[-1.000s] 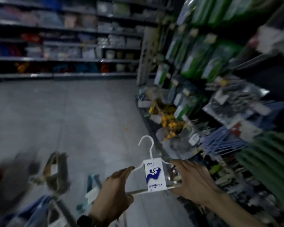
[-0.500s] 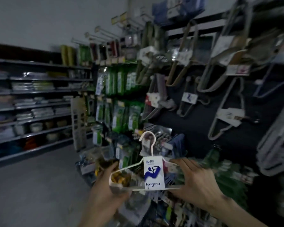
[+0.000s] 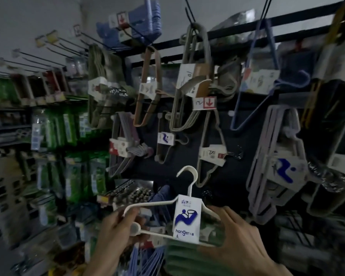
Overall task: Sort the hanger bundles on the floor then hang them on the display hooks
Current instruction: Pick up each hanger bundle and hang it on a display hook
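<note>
Nearest, the left hand (image 3: pixel 116 234) has its grip curled round the left end of the white hanger bundle (image 3: pixel 187 218), thumb on the lower corner; the right hand (image 3: pixel 241 240) pinches the right end, fingers over the shoulder and thumb under the bottom bar. The bundle is held in the air, level, label facing the camera; its long axis runs left to right from one grip to the other, so each hand is as near to it as the other. Its own hook (image 3: pixel 191 188) rises from the middle, up and away from both grips, with the open side turned left. Under the hands lie blue hangers (image 3: pixel 143 259), blurred.

Beyond and above, a dark panel (image 3: pixel 241 148) carries hung bundles; a beige bundle (image 3: pixel 165 139) with the same blue mark hangs up and slightly left, and a big grey bundle (image 3: pixel 283 170) with that mark hangs to the right. Farther up are a red-arrow tag (image 3: pixel 204 102) and, top left, long bare display hooks (image 3: pixel 51 35) jutting out from the wall. The target lies upward and forward, I judge; the bundle must rise, hook leading, then slide on from a peg's free end. Which peg is free near the panel I cannot tell.
</note>
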The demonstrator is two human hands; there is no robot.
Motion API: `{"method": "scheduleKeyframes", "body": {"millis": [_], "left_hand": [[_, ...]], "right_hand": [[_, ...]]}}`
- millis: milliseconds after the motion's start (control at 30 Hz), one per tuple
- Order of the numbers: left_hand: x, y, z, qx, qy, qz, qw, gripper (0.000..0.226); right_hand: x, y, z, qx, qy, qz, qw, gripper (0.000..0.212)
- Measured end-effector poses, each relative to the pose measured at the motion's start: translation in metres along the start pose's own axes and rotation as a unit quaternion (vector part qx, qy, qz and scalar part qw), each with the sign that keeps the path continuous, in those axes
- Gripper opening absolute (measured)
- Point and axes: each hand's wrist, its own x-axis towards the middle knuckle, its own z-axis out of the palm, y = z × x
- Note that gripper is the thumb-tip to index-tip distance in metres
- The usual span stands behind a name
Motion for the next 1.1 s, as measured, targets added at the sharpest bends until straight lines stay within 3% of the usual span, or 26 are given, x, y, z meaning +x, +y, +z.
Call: {"method": "scheduleKeyframes", "body": {"millis": [233,300,333,433,567,667,733,833,867,967,1100], "left_hand": [[0.042,0.024,0.036,0.028,-0.073,0.093,0.993,0.016],[0.052,0.030,0.039,0.054,-0.082,0.116,0.988,0.019],[0.058,0.033,0.039,0.059,-0.088,0.125,0.986,0.020],[0.075,0.037,0.030,0.024,-0.105,0.131,0.985,0.017],[0.094,0.044,0.007,-0.059,-0.122,0.112,0.984,0.016],[0.105,0.043,-0.005,-0.095,-0.132,0.099,0.982,0.043],[0.102,0.041,-0.014,-0.062,-0.152,0.093,0.982,0.058],[0.098,0.039,-0.029,0.046,-0.199,0.115,0.972,0.015],[0.105,0.035,-0.032,0.065,-0.213,0.115,0.968,0.018],[0.126,0.038,-0.042,0.092,-0.252,0.127,0.955,0.059],[0.159,0.051,-0.049,0.126,-0.296,0.147,0.935,0.057]], "right_hand": [[0.028,0.020,0.000,-0.012,-0.037,0.051,0.998,0.125],[0.030,0.015,0.000,0.034,-0.060,0.057,0.996,0.119],[0.031,0.013,0.001,0.084,-0.070,0.064,0.992,0.105],[0.042,0.005,0.017,0.284,-0.043,0.100,0.953,0.060],[0.057,-0.037,0.045,0.379,0.057,0.111,0.917,0.072],[0.060,-0.084,0.070,0.441,0.097,0.127,0.883,0.061],[0.064,-0.117,0.087,0.477,0.116,0.150,0.858,0.060],[0.074,-0.157,0.111,0.528,0.126,0.183,0.820,0.058],[0.080,-0.167,0.115,0.541,0.128,0.199,0.807,0.060],[0.100,-0.191,0.124,0.572,0.136,0.217,0.779,0.057],[0.140,-0.200,0.134,0.585,0.168,0.205,0.766,0.055]]}}
